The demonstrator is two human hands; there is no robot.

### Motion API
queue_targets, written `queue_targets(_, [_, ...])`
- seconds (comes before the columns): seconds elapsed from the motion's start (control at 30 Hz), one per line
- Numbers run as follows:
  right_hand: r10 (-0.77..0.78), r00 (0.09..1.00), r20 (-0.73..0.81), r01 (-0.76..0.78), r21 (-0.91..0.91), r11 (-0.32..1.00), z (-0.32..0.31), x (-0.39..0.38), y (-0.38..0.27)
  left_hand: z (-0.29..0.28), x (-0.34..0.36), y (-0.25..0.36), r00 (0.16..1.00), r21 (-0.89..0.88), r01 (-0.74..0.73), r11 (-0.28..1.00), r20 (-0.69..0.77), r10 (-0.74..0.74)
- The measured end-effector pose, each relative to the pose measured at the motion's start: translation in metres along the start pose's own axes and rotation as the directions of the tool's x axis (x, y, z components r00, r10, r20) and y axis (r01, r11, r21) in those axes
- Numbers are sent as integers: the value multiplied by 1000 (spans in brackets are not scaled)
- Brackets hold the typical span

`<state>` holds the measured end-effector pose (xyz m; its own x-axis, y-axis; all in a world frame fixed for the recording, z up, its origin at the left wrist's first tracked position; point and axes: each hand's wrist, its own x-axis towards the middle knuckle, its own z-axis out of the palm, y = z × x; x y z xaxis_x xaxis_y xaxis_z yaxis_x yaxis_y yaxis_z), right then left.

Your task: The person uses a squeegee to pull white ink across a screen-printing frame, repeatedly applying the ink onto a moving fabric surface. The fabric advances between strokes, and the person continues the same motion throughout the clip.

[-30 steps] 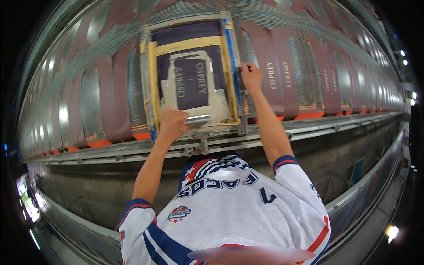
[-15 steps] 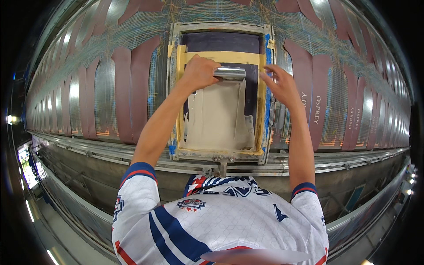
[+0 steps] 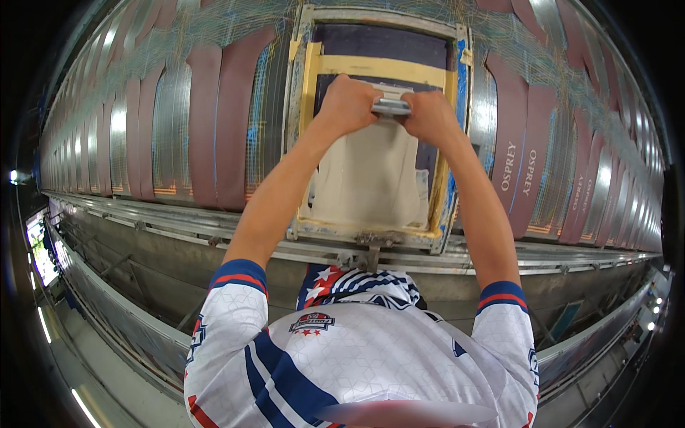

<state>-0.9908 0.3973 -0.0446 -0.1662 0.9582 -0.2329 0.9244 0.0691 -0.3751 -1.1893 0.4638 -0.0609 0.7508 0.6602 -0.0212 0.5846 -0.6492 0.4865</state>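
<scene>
A metal squeegee [image 3: 392, 107] spans the upper part of a printing screen, gripped at both ends. My left hand [image 3: 348, 105] is closed round its left end, and my right hand [image 3: 431, 118] is closed round its right end. Below the blade, pale beige ink [image 3: 367, 178] coats the mesh in a wide band with uneven edges. The screen frame [image 3: 385, 20] has yellow tape along its inner sides and across the top, with blue tape on the right. My fingers hide most of the squeegee's ends and its lower edge.
Maroon fabric pieces [image 3: 235, 121] lie in rows on a shiny printing table to both sides of the screen. Some pieces at right [image 3: 521, 143] carry pale lettering. Metal rails [image 3: 178, 220] run along the table's near edge, between it and my body.
My right hand has moved in from the screen's right side and taken hold of the squeegee. My left hand stays on it. The screen now appears higher and further right in view.
</scene>
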Motion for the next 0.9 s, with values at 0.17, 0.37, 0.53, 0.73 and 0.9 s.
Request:
queue_targets(0.17, [-102,991,-83,107,61,992,46,-103,-43,30,-110,51,990,22,-92,995,-103,94])
queue_targets(0.37, [-132,978,-164,148,91,985,57,-152,-64,33,-155,78,999,32,-54,998,-5,54])
queue_targets(0.53, [-150,982,-118,146,-47,988,24,-75,-28,12,-76,41,991,82,-85,993,-93,93])
queue_targets(0.73, [-39,999,28,38,36,999,-24,35,18,-15,36,-14,998,114,-58,992,19,56])
queue_targets(0.9, [37,993,108,-48,100,994,-24,59,29,-15,56,-29,996,125,-11,992,92,0])
